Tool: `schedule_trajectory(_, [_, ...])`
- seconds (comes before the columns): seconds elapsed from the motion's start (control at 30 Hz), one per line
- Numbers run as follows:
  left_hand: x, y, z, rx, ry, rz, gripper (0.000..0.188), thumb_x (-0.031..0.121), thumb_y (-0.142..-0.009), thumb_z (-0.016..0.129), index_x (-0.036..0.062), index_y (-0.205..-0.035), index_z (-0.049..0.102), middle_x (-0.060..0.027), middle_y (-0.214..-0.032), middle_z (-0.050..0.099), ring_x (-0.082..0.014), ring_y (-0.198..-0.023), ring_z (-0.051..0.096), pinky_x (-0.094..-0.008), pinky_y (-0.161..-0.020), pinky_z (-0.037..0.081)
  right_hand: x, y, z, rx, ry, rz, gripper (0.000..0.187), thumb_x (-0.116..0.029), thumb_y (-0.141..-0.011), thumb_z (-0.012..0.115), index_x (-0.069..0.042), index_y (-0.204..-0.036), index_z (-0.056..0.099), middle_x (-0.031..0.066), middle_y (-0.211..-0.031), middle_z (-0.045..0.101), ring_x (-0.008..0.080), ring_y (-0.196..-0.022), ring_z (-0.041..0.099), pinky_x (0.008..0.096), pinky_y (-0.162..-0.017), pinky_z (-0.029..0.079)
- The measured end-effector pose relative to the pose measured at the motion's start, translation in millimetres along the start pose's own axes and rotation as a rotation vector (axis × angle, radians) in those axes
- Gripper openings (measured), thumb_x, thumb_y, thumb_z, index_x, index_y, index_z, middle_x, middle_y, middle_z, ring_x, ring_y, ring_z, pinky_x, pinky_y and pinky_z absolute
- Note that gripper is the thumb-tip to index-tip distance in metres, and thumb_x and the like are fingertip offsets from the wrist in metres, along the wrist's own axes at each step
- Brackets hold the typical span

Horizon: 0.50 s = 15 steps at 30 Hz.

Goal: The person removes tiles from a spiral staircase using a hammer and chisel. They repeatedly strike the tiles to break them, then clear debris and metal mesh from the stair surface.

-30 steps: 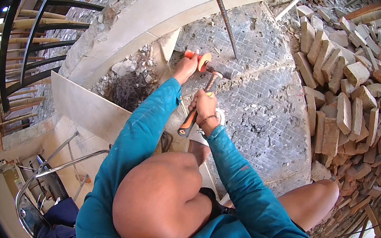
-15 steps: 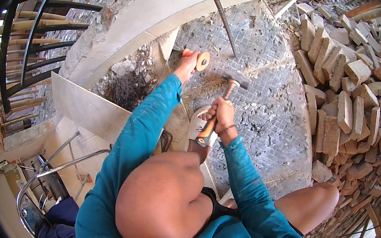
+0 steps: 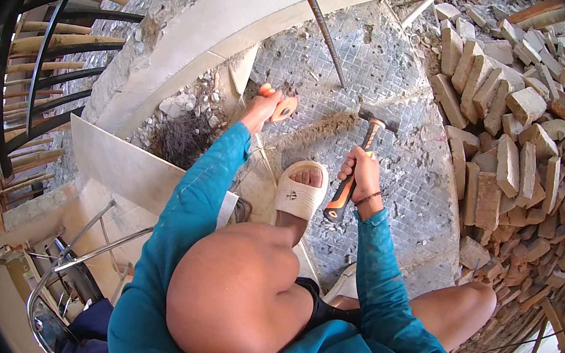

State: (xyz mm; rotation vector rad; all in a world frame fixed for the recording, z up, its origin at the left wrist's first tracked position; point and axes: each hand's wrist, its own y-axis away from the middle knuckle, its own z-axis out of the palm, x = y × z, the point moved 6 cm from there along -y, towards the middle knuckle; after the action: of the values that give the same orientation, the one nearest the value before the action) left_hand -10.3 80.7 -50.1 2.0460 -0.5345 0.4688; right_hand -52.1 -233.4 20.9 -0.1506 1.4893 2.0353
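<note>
My left hand point(image 3: 259, 113) is closed around a chisel with a round orange guard point(image 3: 284, 110). It hovers over or rests near the broken edge of the grey mosaic-tiled surface point(image 3: 399, 190); the chisel's tip is hidden. In my right hand point(image 3: 365, 175) is a hammer point(image 3: 343, 196), gripped by its orange and black handle. Its dark head point(image 3: 379, 118) points away from me, over the tiles and apart from the chisel. A band of rough, crumbled mortar point(image 3: 316, 126) runs between the two tools. My sandaled foot point(image 3: 303, 187) stands between my arms.
A metal rod point(image 3: 319, 27) slants down to the tiles ahead. Bricks point(image 3: 509, 146) are heaped along the right. At left are rubble point(image 3: 188, 120), a leaning pale panel point(image 3: 137, 167) and a black metal railing point(image 3: 50, 45). A chrome-framed chair point(image 3: 47, 282) stands at lower left.
My right hand has moved right with the hammer, away from the chisel. The left hand has shifted slightly left and nearer to me, and the orange guard has tilted.
</note>
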Motion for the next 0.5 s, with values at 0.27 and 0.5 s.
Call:
schedule_trajectory(0.27, [3.8,21.4,-10.5,-0.192,-0.091,0.042,0.046,0.05,-0.088,0.06,0.006,-0.09,0.073,-0.0093,-0.09,0.071,-0.0152,-0.082,0.067,-0.0326,-0.069,0.05,7.9,-11.3,-9.0,0.064,-0.052,0.035,0.011,-0.008,-0.086,0.055,-0.005,-0.077,0.05,0.0022,-0.062,0.047,0.0148,-0.049,0.048,0.0344,-0.044,0.044])
schedule_trajectory(0.5, [54.4,92.6,89.0,-0.348,0.092,0.211,0.045,0.05,-0.085,0.062,0.0062,-0.085,0.072,-0.0046,-0.07,0.066,-0.0187,-0.053,0.057,-0.0329,-0.05,0.043,3.0,-15.9,-16.6,0.045,0.094,-0.001,0.011,-0.01,-0.086,0.057,-0.005,-0.078,0.05,0.0014,-0.061,0.047,0.0137,-0.047,0.048,0.0307,-0.043,0.044])
